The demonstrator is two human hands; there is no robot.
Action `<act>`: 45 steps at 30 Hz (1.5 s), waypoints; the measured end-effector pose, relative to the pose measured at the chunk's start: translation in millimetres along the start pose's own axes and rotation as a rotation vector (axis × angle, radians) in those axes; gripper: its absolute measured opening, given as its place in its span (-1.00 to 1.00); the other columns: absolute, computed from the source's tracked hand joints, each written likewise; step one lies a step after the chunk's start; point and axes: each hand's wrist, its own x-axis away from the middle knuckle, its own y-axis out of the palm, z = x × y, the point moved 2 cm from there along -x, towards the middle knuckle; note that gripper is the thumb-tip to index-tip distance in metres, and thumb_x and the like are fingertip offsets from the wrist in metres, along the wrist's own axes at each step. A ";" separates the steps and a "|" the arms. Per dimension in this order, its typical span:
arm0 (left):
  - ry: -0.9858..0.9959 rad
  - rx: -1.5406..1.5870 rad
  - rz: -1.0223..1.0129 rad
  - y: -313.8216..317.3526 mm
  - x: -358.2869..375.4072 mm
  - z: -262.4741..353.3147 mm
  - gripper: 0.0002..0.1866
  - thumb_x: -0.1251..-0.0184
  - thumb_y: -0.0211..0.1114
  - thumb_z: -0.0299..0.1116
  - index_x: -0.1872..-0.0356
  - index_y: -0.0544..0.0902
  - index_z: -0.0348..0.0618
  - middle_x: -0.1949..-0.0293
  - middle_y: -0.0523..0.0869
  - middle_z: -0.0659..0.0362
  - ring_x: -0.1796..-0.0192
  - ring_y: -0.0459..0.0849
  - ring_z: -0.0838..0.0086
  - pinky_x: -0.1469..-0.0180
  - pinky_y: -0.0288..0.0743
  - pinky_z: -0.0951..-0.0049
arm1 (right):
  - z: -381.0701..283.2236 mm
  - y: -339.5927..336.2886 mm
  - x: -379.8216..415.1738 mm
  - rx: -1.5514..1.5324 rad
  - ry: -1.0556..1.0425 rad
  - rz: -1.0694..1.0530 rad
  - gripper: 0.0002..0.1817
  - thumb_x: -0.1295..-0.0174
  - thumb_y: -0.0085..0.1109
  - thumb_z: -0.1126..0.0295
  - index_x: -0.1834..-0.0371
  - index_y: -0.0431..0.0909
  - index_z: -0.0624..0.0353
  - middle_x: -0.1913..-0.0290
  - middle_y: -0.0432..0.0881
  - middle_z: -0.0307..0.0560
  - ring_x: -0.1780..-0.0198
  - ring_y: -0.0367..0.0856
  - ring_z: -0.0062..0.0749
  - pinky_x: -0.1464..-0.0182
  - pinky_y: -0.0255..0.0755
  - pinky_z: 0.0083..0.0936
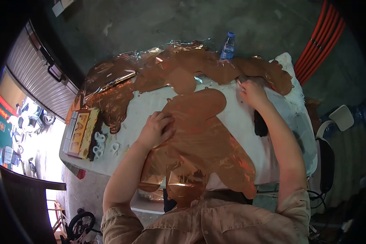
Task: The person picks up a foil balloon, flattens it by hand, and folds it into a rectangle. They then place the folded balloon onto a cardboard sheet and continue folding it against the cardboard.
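In the head view, a flat, copper-coloured foil sheet with rounded lobes (195, 138) lies on the white-covered surface (144, 106), reaching from the middle to the person's shirt. The left hand (158, 128) rests on its left edge, fingers loosely curled; whether they pinch the foil I cannot tell. The right hand (252, 92) is beyond the sheet's upper right side, fingertips drawn close together at the near edge of a second copper-coloured foil piece (215, 71) spread along the far side; I cannot tell what they hold. A black elongated object (260, 124) lies just beside the right forearm.

A yellow-and-grey box (82, 134) at left bears large letters seemingly ending "ALL", the first unclear. Beside it lie small white rings (98, 145). The clear bottle with blue cap (228, 46) carries a blue label, too small to read.
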 end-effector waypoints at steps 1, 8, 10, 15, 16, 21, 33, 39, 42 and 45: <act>0.001 0.001 0.002 -0.3 0.0 0.9 -0.64 -0.11 0.37 -0.35 0.04 0.64 -0.21 -0.05 0.62 0.08 -0.06 0.53 0.14 -0.19 0.41 0.20 | 6.0 0.3 -9.2 0.039 0.001 0.055 -0.81 -0.10 0.22 0.32 0.34 0.63 0.22 0.17 0.62 0.13 0.13 0.67 -0.01 0.07 0.54 -0.13; -0.005 0.016 0.001 0.2 -1.5 1.2 -0.64 -0.07 0.39 -0.38 0.06 0.64 -0.21 -0.04 0.62 0.10 -0.05 0.54 0.16 -0.18 0.41 0.21 | 10.9 19.7 -43.6 0.166 0.188 0.071 -0.68 -0.07 0.32 0.22 0.19 0.61 0.19 0.10 0.58 0.04 0.07 0.61 -0.03 0.03 0.50 -0.14; -0.012 0.008 0.003 0.3 -2.9 1.4 -0.63 -0.07 0.39 -0.38 0.06 0.64 -0.21 -0.04 0.62 0.10 -0.05 0.54 0.16 -0.18 0.41 0.22 | 5.1 21.6 -54.3 0.236 -0.093 0.153 -0.58 -0.08 0.33 0.13 0.08 0.62 0.15 0.05 0.57 0.03 0.02 0.58 -0.05 -0.04 0.47 -0.14; -0.021 0.015 0.000 0.1 -1.4 0.7 -0.61 -0.07 0.40 -0.37 0.03 0.63 -0.20 -0.06 0.61 0.11 -0.07 0.54 0.17 -0.20 0.41 0.21 | -29.2 49.6 -76.4 0.016 -0.060 0.115 -0.61 -0.06 0.35 0.14 0.14 0.64 0.16 -0.02 0.54 -0.02 -0.13 0.50 -0.09 -0.13 0.44 -0.16; -0.028 0.013 0.002 0.4 -1.0 0.2 -0.61 -0.07 0.40 -0.37 0.03 0.63 -0.20 -0.06 0.61 0.11 -0.07 0.54 0.17 -0.20 0.41 0.21 | -33.4 56.7 -81.1 -0.054 -0.004 0.123 -0.62 -0.07 0.33 0.15 0.12 0.64 0.16 -0.03 0.54 -0.02 -0.14 0.50 -0.09 -0.12 0.45 -0.17; -0.010 0.011 -0.005 0.7 -0.6 -1.2 -0.60 -0.07 0.39 -0.37 0.01 0.63 -0.20 -0.07 0.60 0.11 -0.09 0.52 0.17 -0.22 0.39 0.21 | -39.8 77.5 -98.9 -0.069 0.017 0.128 -0.66 -0.08 0.30 0.16 0.25 0.67 0.23 0.12 0.62 0.05 0.08 0.62 -0.07 0.01 0.53 -0.15; -0.023 0.008 -0.010 -0.7 -0.8 0.9 -0.62 -0.10 0.39 -0.36 0.01 0.64 -0.17 -0.08 0.59 0.13 -0.12 0.51 0.18 -0.22 0.38 0.22 | 1.1 81.0 -100.9 -0.767 0.297 0.133 -0.77 -0.12 0.29 0.36 0.55 0.53 0.28 0.52 0.62 0.09 0.37 0.65 -0.06 0.29 0.49 -0.28; -0.034 0.020 -0.015 -0.2 -0.7 0.2 -0.62 -0.10 0.39 -0.37 0.02 0.64 -0.18 -0.08 0.59 0.13 -0.12 0.51 0.18 -0.21 0.39 0.22 | -8.7 64.2 -97.5 -0.405 0.044 0.416 -0.87 -0.11 0.21 0.51 0.28 0.50 0.24 0.32 0.61 0.13 0.32 0.65 -0.01 0.27 0.51 -0.20; -0.036 0.018 -0.024 -1.2 -1.3 1.0 -0.62 -0.10 0.39 -0.37 0.01 0.64 -0.18 -0.09 0.59 0.12 -0.12 0.51 0.18 -0.22 0.39 0.22 | -24.8 58.3 -85.6 -0.098 -0.192 0.437 -0.69 -0.12 0.17 0.53 0.03 0.50 0.18 0.17 0.57 0.09 0.27 0.66 0.03 0.22 0.53 -0.13; -0.043 0.015 -0.029 -2.1 -1.8 2.1 -0.61 -0.10 0.38 -0.37 0.00 0.64 -0.18 -0.09 0.59 0.12 -0.13 0.50 0.18 -0.22 0.38 0.21 | -36.8 54.3 -79.4 0.096 -0.251 0.198 -0.64 -0.11 0.19 0.49 -0.03 0.52 0.14 0.12 0.54 0.02 0.24 0.66 0.03 0.20 0.55 -0.12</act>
